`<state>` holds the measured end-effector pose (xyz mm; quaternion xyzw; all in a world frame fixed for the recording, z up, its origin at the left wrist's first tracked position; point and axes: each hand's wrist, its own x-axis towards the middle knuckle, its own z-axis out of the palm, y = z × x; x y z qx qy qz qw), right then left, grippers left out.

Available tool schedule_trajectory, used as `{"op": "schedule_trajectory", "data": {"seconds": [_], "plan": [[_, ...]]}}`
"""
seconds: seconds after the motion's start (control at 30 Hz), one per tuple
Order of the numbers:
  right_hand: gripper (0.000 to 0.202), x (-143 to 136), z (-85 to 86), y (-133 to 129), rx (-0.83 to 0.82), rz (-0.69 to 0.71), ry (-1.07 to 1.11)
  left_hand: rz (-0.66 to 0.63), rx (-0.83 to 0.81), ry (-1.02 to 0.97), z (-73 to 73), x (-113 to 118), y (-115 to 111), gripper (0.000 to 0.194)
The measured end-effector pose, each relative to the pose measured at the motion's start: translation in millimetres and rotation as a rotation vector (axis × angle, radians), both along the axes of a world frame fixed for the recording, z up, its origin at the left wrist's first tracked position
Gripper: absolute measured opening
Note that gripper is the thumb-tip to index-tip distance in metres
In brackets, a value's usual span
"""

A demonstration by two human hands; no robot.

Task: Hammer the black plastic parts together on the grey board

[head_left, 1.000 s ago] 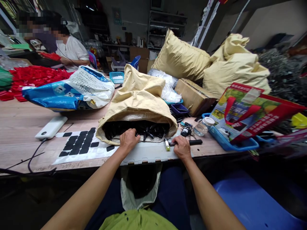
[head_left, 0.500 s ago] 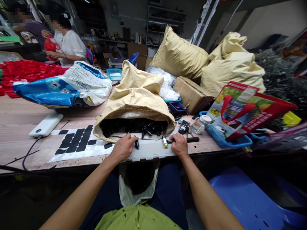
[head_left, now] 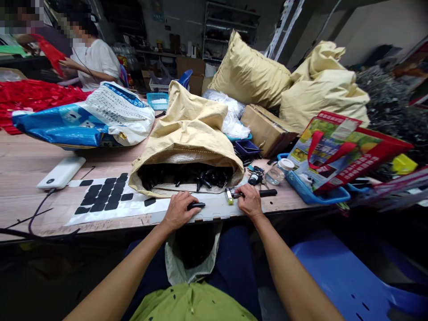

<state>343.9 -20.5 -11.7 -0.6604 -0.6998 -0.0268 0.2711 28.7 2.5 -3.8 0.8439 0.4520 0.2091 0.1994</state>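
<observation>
My left hand (head_left: pixel 180 208) is closed around a small black cylindrical part (head_left: pixel 196 205), whose free end points right over a grey-white board (head_left: pixel 214 209). On the right, my right hand (head_left: pixel 250 200) grips a small hammer (head_left: pixel 229 196) by its black handle, close to the head. The hammer head is metallic with a yellowish-green face, and the handle sticks out past my hand. Just behind both hands lies a cream cloth sack (head_left: pixel 197 133), its mouth facing me, with many black parts (head_left: pixel 203 176) inside.
Left are a sheet of black stickers (head_left: pixel 103 196), a white power bank (head_left: pixel 62 173) and a blue-white bag (head_left: pixel 83 118). Right are keys (head_left: pixel 257 174), a clear jar (head_left: pixel 277 174) and a blue tray (head_left: pixel 307 194). An open bag (head_left: pixel 169 263) hangs below the table edge. Two people sit far left.
My left hand has shifted right and slightly down, off the sack's mouth. The black part has turned from nearly upright to lying sideways. My right hand and the hammer have stayed put.
</observation>
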Motion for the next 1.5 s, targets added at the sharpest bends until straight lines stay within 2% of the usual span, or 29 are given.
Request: {"op": "schedule_trajectory", "data": {"seconds": [0.2, 0.3, 0.47, 0.6, 0.73, 0.87, 0.97, 1.1, 1.27, 1.33, 1.5], "plan": [[0.028, 10.3, 8.6, -7.2, -0.044, 0.139, 0.015, 0.03, -0.042, -0.054, 3.6, -1.5, 3.1, 0.02], [0.031, 5.3, 17.1, -18.4, -0.006, 0.246, 0.048, 0.04, -0.07, -0.068, 5.5, -1.1, 3.6, 0.016], [0.042, -40.4, 39.3, -35.9, 0.073, 0.379, 0.192, 0.045, -0.103, -0.072, 5.6, -0.5, 5.2, 0.018], [0.044, -83.6, 51.4, -39.8, 0.055, 0.351, 0.235, 0.054, -0.136, -0.065, 5.3, -0.1, 6.5, 0.019], [0.048, -110.2, 51.3, -43.1, 0.065, 0.337, 0.186, 0.047, -0.132, -0.071, 4.0, -0.4, 7.4, 0.021], [0.051, -123.2, 43.8, -46.8, 0.043, 0.326, 0.092, 0.039, -0.111, -0.059, 3.0, -1.0, 8.0, 0.019], [0.051, -123.9, 42.1, -47.8, 0.007, 0.273, 0.048, 0.04, -0.114, -0.08, 2.6, -1.1, 8.0, 0.018], [0.053, -117.6, 45.7, -50.2, 0.087, 0.184, 0.125, 0.047, -0.124, -0.097, 2.3, -0.5, 7.0, 0.018], [0.052, -114.1, 41.8, -54.8, 0.022, 0.206, 0.092, 0.053, -0.098, -0.104, 2.0, 0.1, 5.6, 0.016], [0.051, -110.8, 39.9, -54.3, 0.036, 0.172, 0.103, 0.051, -0.096, -0.101, 1.7, -0.3, 5.7, 0.016], [0.045, -80.1, 39.5, -49.0, 0.133, 0.04, 0.118, 0.028, -0.137, -0.097, 0.6, -3.3, 8.3, 0.016]]}}
